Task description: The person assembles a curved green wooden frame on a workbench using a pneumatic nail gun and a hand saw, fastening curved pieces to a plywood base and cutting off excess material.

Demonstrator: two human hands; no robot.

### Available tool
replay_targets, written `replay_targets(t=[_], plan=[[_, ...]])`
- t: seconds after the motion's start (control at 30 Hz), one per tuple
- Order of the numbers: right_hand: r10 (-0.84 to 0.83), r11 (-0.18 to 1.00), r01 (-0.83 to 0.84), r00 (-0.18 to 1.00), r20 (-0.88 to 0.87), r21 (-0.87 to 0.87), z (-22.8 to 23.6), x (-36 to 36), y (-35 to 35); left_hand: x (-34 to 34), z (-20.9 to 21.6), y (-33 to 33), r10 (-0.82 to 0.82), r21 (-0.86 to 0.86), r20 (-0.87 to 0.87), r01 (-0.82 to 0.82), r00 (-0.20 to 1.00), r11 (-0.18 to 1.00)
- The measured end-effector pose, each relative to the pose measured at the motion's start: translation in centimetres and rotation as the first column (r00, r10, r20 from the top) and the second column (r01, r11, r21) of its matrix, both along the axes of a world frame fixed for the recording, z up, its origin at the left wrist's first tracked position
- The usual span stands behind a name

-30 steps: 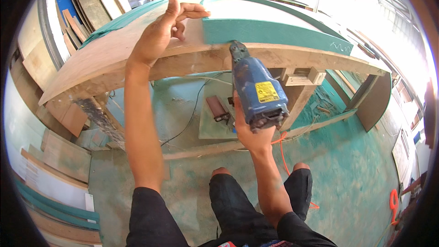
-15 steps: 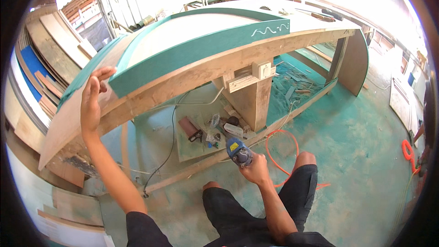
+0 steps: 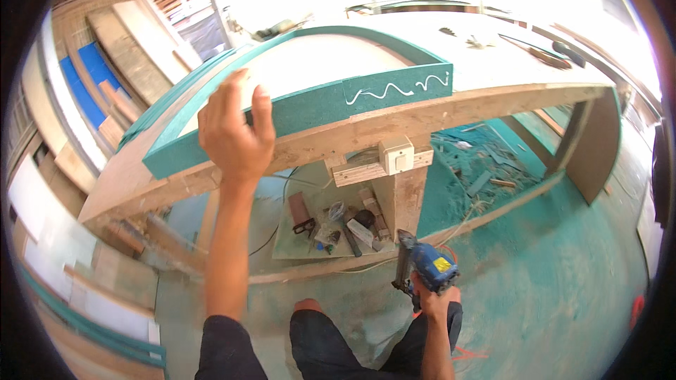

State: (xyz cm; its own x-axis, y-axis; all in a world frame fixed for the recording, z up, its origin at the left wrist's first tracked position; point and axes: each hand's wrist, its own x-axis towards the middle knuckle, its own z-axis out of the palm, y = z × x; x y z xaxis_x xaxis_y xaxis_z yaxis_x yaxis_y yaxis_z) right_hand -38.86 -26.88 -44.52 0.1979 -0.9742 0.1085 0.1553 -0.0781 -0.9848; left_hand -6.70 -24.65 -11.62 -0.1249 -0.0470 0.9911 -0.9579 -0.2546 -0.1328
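My left hand is raised at the front strip of a green curved board frame, its thumb apart from the other fingers and nothing visible in it. Whether the fingertips touch the strip's top edge I cannot tell. The frame stands on a pale tabletop and has a white squiggle near its right corner. Low in front of the table, my right hand grips a blue nail gun with a dark magazine and a yellow label. Part of its handle is hidden by my fingers.
A wooden front rail carries a boxy switch. Tools and small parts lie on a lower board beneath. An orange hose trails on the dusty floor. Sheets of wood lean at the left; a brush lies on the tabletop.
My left hand has moved right from the frame's left corner along its front strip. The nail gun in my right hand has moved right and turned. The view has shifted too.
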Motion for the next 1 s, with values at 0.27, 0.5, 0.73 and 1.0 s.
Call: replay_targets(t=[0.27, 0.5, 0.73, 1.0], plan=[[-0.126, 0.971, 0.110, 0.990, -0.061, -0.210, -1.5, -5.1, -5.2, 4.4, -2.3, 1.2, 0.121, 0.002, -0.098, -0.122, 0.988, 0.993], [-0.014, 0.786, 0.014, 1.000, 0.006, -0.618, 2.2, -10.3, -10.1, 3.5, -1.9, 0.4, 0.175, 0.025, -0.170, -0.173, 0.970, 0.985], [-0.071, 0.776, 0.012, 0.995, -0.068, -0.631, 0.2, -12.2, -9.7, 1.7, -2.2, -1.3, 0.060, -0.026, -0.264, -0.069, 0.963, 0.997], [-0.149, 0.958, 0.118, 0.983, -0.104, -0.262, -5.1, -10.8, -7.8, 2.4, -1.8, 0.3, 0.129, 0.022, -0.218, -0.127, 0.967, 0.992]])
